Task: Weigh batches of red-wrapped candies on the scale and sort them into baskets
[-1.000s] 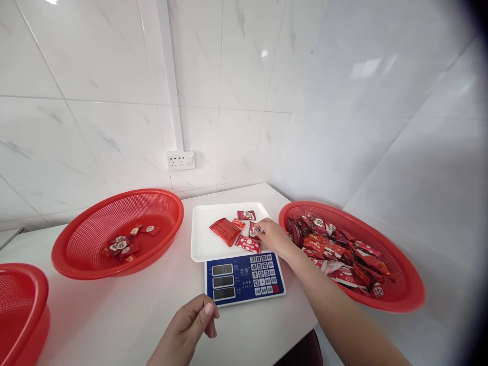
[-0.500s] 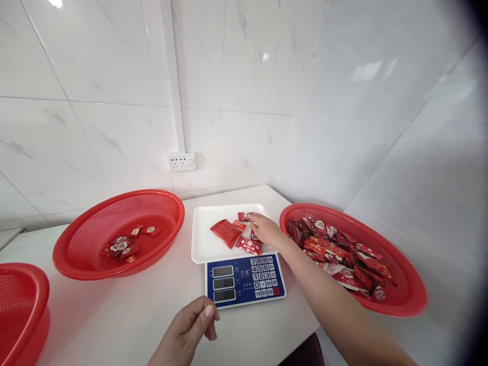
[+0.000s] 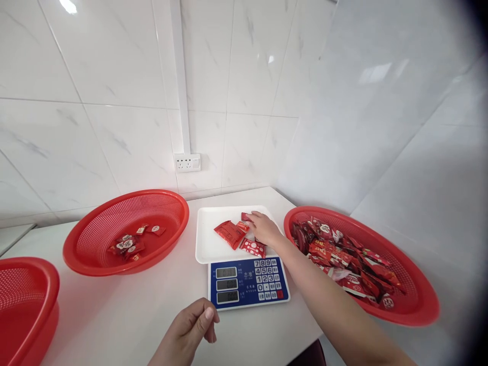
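Note:
A white weighing tray (image 3: 206,244) sits on top of a digital scale (image 3: 249,300) with a blue keypad panel. On the tray lie a larger red snack packet (image 3: 230,234), a dotted red packet (image 3: 253,247) and a small orange-red packet (image 3: 243,226). My right hand (image 3: 265,229) reaches over the tray's right side, its fingers closed on a small red packet (image 3: 246,217) that they partly cover. In front of the scale, my left hand (image 3: 194,323) hovers with its fingers curled in and thumb against them; nothing shows in it.
On the right, a red basket (image 3: 427,310) holds many red packets (image 3: 343,259). Another red basket (image 3: 82,244) at left has several small packets (image 3: 125,246) in it. A third red basket (image 3: 41,310) is cut off at the left edge. Behind the white table (image 3: 145,305), a socket (image 3: 187,162) is on the tiled wall.
My right hand's fingers have closed further over the small red packet at the back of the tray. The scale's top readout has changed. The view has shifted slightly; my left hand keeps its curl.

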Demonstrator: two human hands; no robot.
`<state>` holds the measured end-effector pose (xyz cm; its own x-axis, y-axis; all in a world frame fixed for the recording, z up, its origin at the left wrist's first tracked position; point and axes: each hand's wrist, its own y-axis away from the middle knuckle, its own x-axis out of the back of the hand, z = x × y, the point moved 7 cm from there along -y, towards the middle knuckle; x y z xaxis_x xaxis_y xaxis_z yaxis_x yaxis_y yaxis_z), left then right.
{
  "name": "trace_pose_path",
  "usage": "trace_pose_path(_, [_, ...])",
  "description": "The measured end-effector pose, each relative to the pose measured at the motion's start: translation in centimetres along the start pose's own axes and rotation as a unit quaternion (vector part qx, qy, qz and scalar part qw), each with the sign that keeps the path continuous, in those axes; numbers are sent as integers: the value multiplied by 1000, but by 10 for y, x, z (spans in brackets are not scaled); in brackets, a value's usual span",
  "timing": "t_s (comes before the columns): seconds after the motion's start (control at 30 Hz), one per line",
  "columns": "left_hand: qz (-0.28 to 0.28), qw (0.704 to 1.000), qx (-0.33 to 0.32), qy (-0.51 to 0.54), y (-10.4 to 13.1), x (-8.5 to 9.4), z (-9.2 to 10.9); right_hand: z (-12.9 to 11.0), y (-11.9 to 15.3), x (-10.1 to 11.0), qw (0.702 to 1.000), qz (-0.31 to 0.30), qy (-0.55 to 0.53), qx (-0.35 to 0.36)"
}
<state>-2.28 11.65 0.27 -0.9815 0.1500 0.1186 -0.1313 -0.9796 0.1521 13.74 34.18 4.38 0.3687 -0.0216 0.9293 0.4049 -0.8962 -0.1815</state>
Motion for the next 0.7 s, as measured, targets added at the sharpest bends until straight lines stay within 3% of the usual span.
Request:
trace_pose_path(0.2, [-7,1000,3,-1,-1,-4,1,-24,8,-8,989,-39,-16,140])
trace_pose_path(0.47, [21,1000,4,-1,2,-5,2,-18,14,-3,990,-46,-87,104])
trace_pose_path(0.7, [24,1000,0,10,3,-8,4,-41,21,-9,985,-58,-101,131])
